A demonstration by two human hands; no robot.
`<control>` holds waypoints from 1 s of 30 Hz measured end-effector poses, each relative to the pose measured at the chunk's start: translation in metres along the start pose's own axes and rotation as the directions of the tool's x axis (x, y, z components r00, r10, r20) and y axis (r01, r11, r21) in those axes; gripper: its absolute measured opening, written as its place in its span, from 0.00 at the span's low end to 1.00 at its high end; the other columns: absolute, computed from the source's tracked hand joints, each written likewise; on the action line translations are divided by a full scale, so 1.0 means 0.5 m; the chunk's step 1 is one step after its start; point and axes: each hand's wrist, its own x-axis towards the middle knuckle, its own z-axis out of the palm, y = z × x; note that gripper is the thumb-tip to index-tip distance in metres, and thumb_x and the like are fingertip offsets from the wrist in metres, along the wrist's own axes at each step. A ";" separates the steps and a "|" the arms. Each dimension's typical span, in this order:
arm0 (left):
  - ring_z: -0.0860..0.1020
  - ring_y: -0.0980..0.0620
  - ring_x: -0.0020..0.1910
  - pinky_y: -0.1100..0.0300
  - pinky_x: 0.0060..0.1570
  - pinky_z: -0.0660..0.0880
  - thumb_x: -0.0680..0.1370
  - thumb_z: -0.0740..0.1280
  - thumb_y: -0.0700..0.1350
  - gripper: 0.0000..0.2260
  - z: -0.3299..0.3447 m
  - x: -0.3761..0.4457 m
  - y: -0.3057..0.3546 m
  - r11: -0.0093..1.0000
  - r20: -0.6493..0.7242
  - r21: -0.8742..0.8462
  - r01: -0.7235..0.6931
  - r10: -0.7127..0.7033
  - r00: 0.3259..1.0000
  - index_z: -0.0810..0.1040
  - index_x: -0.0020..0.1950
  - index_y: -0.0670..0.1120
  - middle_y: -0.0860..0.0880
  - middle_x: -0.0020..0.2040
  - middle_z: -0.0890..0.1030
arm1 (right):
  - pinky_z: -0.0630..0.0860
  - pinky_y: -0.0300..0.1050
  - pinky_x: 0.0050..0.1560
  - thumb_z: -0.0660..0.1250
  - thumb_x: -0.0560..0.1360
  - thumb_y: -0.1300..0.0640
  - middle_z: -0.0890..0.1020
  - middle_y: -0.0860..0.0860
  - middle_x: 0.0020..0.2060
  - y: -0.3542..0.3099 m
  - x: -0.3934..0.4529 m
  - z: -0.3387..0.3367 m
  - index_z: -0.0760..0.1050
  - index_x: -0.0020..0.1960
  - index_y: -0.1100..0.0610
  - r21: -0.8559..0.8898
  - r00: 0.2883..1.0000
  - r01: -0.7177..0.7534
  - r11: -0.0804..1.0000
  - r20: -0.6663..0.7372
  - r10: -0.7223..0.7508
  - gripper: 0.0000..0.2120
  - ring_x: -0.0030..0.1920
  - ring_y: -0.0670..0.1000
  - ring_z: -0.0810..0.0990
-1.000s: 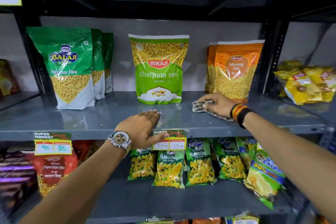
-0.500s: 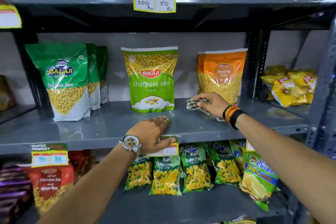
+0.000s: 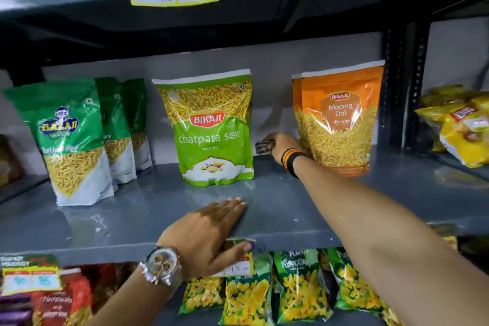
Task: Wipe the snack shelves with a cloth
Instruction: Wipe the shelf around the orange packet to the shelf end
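The grey shelf (image 3: 132, 219) carries three groups of snack bags. The light green bag (image 3: 214, 127) stands upright at its middle and serves as the landmark. To the right of that bag, deep at the back of the shelf, the right hand (image 3: 281, 144) is closed around a dark checked cloth (image 3: 264, 146), which sticks out from the fingers toward the green bag and sits just above the shelf surface. Further right of the hand, touching the wrist area, stands an orange bag (image 3: 341, 119). In front of the green bag, at the shelf's front edge, the left hand (image 3: 209, 233) lies flat with fingers spread narrow and together, palm down, thumb hooked over the edge onto a price tag (image 3: 239, 268). It holds nothing. Left of the green bag stand dark green bags (image 3: 66, 140) in a row.
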 end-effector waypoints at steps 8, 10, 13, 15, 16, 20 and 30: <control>0.72 0.50 0.73 0.57 0.70 0.63 0.81 0.54 0.67 0.34 0.014 -0.002 -0.004 0.999 -0.036 0.035 -0.011 0.012 0.999 0.67 0.78 0.43 0.46 0.75 0.72 | 0.80 0.49 0.55 0.68 0.66 0.66 0.84 0.54 0.56 0.053 0.092 0.074 0.81 0.58 0.46 -0.084 0.993 0.028 0.996 0.118 -0.018 0.25 0.55 0.60 0.83; 0.71 0.50 0.73 0.56 0.71 0.63 0.82 0.54 0.67 0.35 0.016 0.001 -0.007 0.999 -0.035 0.030 -0.011 0.012 0.999 0.66 0.78 0.43 0.46 0.76 0.71 | 0.81 0.49 0.53 0.67 0.66 0.66 0.85 0.55 0.55 0.057 0.100 0.078 0.81 0.57 0.45 -0.066 0.985 0.048 0.997 0.166 -0.036 0.24 0.53 0.60 0.83; 0.70 0.50 0.74 0.57 0.71 0.62 0.82 0.53 0.67 0.35 0.013 0.003 -0.009 0.999 -0.033 0.048 -0.019 0.020 0.999 0.65 0.78 0.43 0.46 0.76 0.71 | 0.80 0.50 0.54 0.64 0.72 0.65 0.85 0.54 0.54 0.057 0.089 0.068 0.82 0.55 0.47 -0.013 0.964 0.107 0.994 0.245 -0.101 0.18 0.52 0.58 0.82; 0.69 0.50 0.75 0.56 0.72 0.60 0.81 0.52 0.68 0.36 0.012 0.001 -0.007 0.999 -0.026 0.036 -0.012 0.013 1.000 0.64 0.79 0.44 0.46 0.77 0.69 | 0.79 0.50 0.56 0.61 0.75 0.63 0.84 0.55 0.57 0.045 0.056 0.053 0.81 0.57 0.49 -0.003 0.947 0.152 0.988 0.286 -0.145 0.17 0.55 0.59 0.81; 0.68 0.50 0.76 0.56 0.72 0.60 0.81 0.52 0.69 0.36 0.012 0.000 -0.005 1.000 -0.018 0.029 -0.006 0.006 1.000 0.63 0.80 0.44 0.46 0.78 0.68 | 0.77 0.49 0.59 0.61 0.76 0.63 0.83 0.55 0.59 0.040 0.036 0.044 0.80 0.59 0.49 -0.002 0.939 0.171 0.985 0.303 -0.162 0.17 0.58 0.59 0.80; 0.62 0.50 0.78 0.57 0.74 0.60 0.81 0.49 0.69 0.37 0.006 -0.001 -0.001 1.000 0.028 -0.013 0.014 -0.013 1.000 0.58 0.81 0.46 0.47 0.80 0.62 | 0.73 0.48 0.64 0.64 0.78 0.58 0.79 0.54 0.63 0.027 -0.066 -0.011 0.77 0.63 0.50 0.032 0.904 0.213 0.977 0.374 -0.209 0.15 0.63 0.57 0.77; 0.66 0.47 0.77 0.53 0.71 0.67 0.81 0.49 0.69 0.37 0.011 0.004 -0.004 1.000 0.007 -0.026 0.004 -0.004 1.000 0.60 0.81 0.44 0.45 0.79 0.66 | 0.72 0.49 0.62 0.66 0.78 0.54 0.82 0.47 0.59 0.050 -0.238 -0.181 0.79 0.60 0.46 0.154 0.929 0.144 0.978 0.318 -0.187 0.11 0.60 0.52 0.78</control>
